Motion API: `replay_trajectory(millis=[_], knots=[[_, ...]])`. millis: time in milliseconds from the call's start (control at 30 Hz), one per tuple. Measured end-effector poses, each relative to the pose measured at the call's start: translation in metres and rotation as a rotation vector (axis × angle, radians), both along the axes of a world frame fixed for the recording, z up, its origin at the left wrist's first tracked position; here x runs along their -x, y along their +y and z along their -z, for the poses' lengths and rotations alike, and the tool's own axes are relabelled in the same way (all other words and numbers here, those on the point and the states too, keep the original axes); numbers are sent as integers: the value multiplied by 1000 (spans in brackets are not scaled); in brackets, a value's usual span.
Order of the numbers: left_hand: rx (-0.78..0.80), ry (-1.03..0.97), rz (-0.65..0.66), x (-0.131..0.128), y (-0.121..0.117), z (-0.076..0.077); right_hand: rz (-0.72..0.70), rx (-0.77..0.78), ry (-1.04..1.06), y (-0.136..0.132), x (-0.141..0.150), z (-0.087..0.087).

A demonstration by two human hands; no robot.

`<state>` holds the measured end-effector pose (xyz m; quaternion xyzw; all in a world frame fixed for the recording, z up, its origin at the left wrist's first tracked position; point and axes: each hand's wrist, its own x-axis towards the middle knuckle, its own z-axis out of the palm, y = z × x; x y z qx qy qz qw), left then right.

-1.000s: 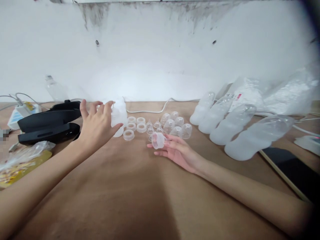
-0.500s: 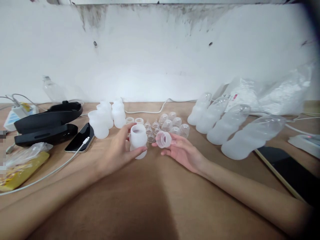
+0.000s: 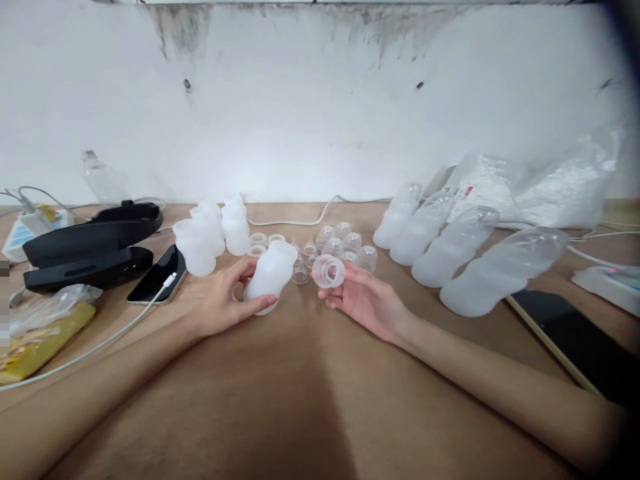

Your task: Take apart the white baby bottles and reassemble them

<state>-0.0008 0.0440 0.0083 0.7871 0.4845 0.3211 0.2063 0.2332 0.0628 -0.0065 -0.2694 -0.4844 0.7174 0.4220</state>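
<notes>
My left hand [image 3: 235,297] is closed round a frosted white baby bottle body [image 3: 271,277], which leans with its mouth to the right. In the fingers of my right hand [image 3: 373,297] is a clear threaded collar ring [image 3: 329,271], its opening turned toward me. The ring and the bottle are apart. Just beyond them lie clear bottle nipples [image 3: 301,272], several clear dome caps [image 3: 367,258] and a few loose rings [image 3: 258,240]. More open bottle bodies [image 3: 197,248] stand behind my left hand.
Capped bottles [image 3: 480,277] form a slanting row at right, near a dark phone [image 3: 560,333] and a plastic bag [image 3: 540,190]. At left are a black case [image 3: 90,240], a phone [image 3: 155,277] with a white cable [image 3: 125,330], and a yellow packet [image 3: 60,333].
The bottle in my left hand has tipped from nearly upright to leaning right. My right hand has turned the ring slightly while keeping hold of it.
</notes>
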Motion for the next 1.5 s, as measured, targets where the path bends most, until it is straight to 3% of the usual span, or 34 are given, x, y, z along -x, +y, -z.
replay_trajectory(millis=[433, 600, 800, 1000, 1100, 1167, 1333, 1500], knots=[[-52, 30, 73, 2, 2, 9, -60, 22, 94, -1, 1, -1], [-71, 204, 82, -1, -3, -2, -24, -34, 33, -1, 2, 2], [59, 389, 30, 1, -5, -16, 59, -319, -240, -5, 2, 9], [271, 322, 115, 13, 8, -16, 111, -748, -411, -12, 5, 8], [313, 323, 152, 15, 8, -17, 105, -794, -418, -13, 5, 7], [218, 346, 133, 15, 7, -15, 101, -730, -436, -13, 5, 7], [-224, 468, 162, 10, 1, -5, 96, -453, -460, -12, 5, 6], [-538, 626, 168, 9, -1, 5, 59, -387, -424, -13, 6, 4]])
